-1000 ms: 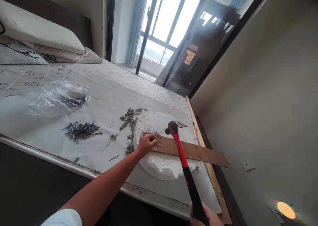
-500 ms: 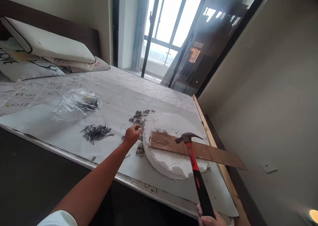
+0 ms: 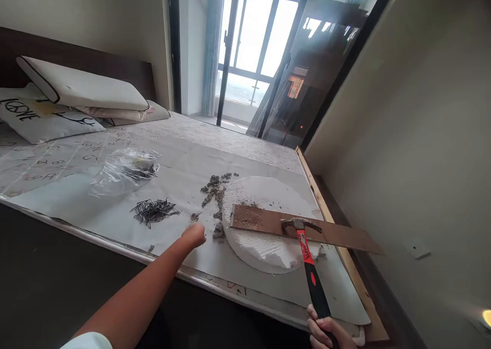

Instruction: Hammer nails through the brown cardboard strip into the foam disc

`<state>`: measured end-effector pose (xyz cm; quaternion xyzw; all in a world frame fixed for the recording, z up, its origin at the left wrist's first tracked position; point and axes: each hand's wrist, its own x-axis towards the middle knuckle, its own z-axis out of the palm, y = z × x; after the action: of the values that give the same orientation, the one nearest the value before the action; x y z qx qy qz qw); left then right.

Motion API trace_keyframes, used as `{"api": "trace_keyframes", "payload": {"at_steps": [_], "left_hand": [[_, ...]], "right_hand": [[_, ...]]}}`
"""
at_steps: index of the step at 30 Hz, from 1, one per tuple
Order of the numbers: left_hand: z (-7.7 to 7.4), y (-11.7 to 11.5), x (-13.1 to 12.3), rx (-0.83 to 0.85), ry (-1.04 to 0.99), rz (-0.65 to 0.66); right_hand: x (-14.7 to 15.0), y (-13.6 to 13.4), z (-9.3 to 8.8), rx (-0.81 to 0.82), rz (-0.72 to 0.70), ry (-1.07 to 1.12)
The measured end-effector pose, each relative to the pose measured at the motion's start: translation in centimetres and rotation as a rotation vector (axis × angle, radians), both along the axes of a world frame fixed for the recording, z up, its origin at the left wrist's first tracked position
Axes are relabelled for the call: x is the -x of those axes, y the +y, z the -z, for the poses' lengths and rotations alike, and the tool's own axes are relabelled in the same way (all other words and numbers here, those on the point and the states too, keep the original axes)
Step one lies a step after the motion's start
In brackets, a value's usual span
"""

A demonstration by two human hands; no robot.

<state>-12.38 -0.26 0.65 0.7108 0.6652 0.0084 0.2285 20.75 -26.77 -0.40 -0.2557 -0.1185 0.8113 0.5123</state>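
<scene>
My left hand (image 3: 194, 235) reaches out over the white paper sheet (image 3: 115, 211) with its fingers curled together, and nothing shows in them. It is nearest to a scatter of grey crumbly debris (image 3: 218, 198) and a loose pile of dark nails (image 3: 154, 211). My right hand (image 3: 324, 331) grips a claw hammer (image 3: 307, 252) by its black and red handle. The steel head sits over a long brown wooden board (image 3: 326, 231), whose near end has rows of small holes or nail points. The board lies across a white foam disc (image 3: 264, 246).
A crumpled clear plastic bag (image 3: 126, 171) lies on the sheet. The bed's mattress (image 3: 238, 147) has a metal-edged front side, with pillows (image 3: 80, 90) at its head. A wooden strip (image 3: 337, 236) and wall (image 3: 414, 134) run along the right, with glass doors (image 3: 261, 57) ahead.
My left hand has drawn back from the board toward the nails. The hammer head has dropped from above the board's left part to lower and further right along it.
</scene>
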Motion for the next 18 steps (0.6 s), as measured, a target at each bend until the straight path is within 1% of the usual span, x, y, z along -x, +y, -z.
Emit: {"api": "trace_keyframes", "payload": {"at_steps": [2, 3, 6, 8, 10, 12, 15, 18], "left_hand": [[-1.9, 0.0, -0.4, -0.065, -0.069, 0.033], [-2.8, 0.0, -0.9, -0.106, -0.153, 0.039], [-5.1, -0.6, -3.2, -0.192, -0.568, 0.015], [-5.8, -1.1, -5.5, -0.176, -0.787, 0.023], [-5.9, -1.4, -8.0, -0.144, -0.89, 0.057], [-5.6, -1.4, -10.4, -0.163, -0.905, 0.088], [-4.8, -0.9, -13.3, -0.257, -0.849, 0.132], [-3.9, -0.3, -15.3, -0.327, -0.778, 0.165]], "right_hand": [[0.3, 0.3, 0.0, -0.033, -0.015, -0.002], [0.4, 0.3, 0.0, -0.044, -0.014, -0.006], [0.8, 0.4, -0.2, -0.041, 0.004, -0.045], [1.1, 0.4, -0.5, -0.027, 0.024, -0.078], [1.2, 0.4, -0.8, -0.021, 0.028, -0.103], [1.1, 0.5, -0.9, -0.015, 0.023, -0.114], [0.7, 0.6, -0.8, -0.022, 0.01, -0.123], [0.4, 0.8, -0.7, -0.029, 0.012, -0.146]]}}
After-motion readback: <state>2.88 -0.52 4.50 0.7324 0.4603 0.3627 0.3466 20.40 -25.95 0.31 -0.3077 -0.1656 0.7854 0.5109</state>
